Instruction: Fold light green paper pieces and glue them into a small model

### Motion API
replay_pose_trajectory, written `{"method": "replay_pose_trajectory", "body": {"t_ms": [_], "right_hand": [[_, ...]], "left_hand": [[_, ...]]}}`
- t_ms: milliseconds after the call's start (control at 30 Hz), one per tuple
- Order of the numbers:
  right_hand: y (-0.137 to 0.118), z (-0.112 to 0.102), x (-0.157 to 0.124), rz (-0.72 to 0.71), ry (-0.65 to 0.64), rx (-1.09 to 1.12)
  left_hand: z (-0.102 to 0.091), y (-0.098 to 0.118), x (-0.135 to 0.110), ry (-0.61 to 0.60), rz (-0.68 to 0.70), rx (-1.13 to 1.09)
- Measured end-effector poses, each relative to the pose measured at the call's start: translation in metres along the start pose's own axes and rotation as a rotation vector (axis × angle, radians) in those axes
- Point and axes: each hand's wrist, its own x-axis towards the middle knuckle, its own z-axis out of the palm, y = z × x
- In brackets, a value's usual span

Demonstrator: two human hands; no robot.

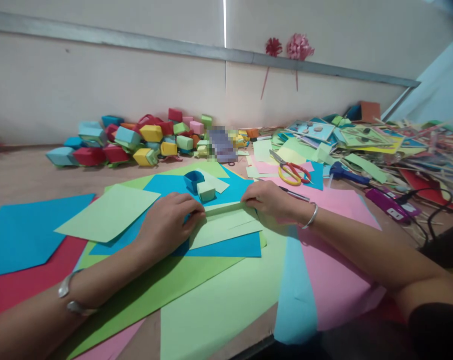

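Observation:
A light green paper strip [226,209] with a raised, folded edge is stretched between my two hands. My left hand [171,217] pinches its left end, and my right hand [266,200] pinches the right end. Under it lies a flat pale green sheet [226,231] on a blue sheet [226,250]. Just beyond the strip sit a small light green paper box [206,191] and a small blue folded paper cup [193,181]. A dark pen [294,194] lies beside my right hand.
Scissors [292,170] with yellow and red handles lie behind my right hand. To the right are a blue glue gun [348,175] and a purple power strip [391,206] with cords. Coloured paper boxes [130,139] pile up at the back left. Crafts and sticks [365,137] clutter the back right.

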Motion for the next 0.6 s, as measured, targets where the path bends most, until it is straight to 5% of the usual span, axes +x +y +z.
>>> {"method": "replay_pose_trajectory", "body": {"t_ms": [333,600], "right_hand": [[-0.002,0.007,-0.014,-0.129,0.036,-0.079],[-0.006,0.009,-0.026,-0.326,0.057,-0.274]], "left_hand": [[-0.007,0.016,-0.003,-0.034,0.016,-0.011],[-0.003,0.018,-0.013,-0.031,0.193,0.078]]}}
